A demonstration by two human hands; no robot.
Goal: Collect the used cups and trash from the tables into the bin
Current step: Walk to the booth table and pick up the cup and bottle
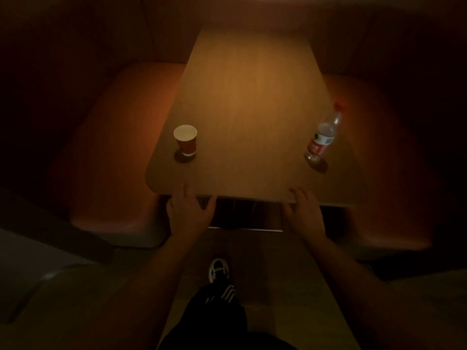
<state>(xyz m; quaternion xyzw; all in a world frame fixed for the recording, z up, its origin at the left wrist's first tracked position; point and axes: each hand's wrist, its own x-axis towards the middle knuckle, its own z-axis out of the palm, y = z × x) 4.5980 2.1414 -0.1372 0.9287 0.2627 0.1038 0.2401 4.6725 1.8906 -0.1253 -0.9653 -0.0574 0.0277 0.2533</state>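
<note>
A red paper cup [185, 140] stands upright at centre left of the frame on the wooden table [252, 109]. A clear plastic water bottle [323, 135] with a red cap stands at centre right, well apart from it. Left hand [188, 210] and right hand [304, 210] lie flat with relaxed fingers at the table's near edge, grasping nothing. Orange bench seats [113, 147] flank the table.

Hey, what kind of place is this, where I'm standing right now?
Probably a dimly lit diner or café booth: a wooden table sits between two orange padded benches, with a used paper cup and a plastic bottle left on it.
</note>
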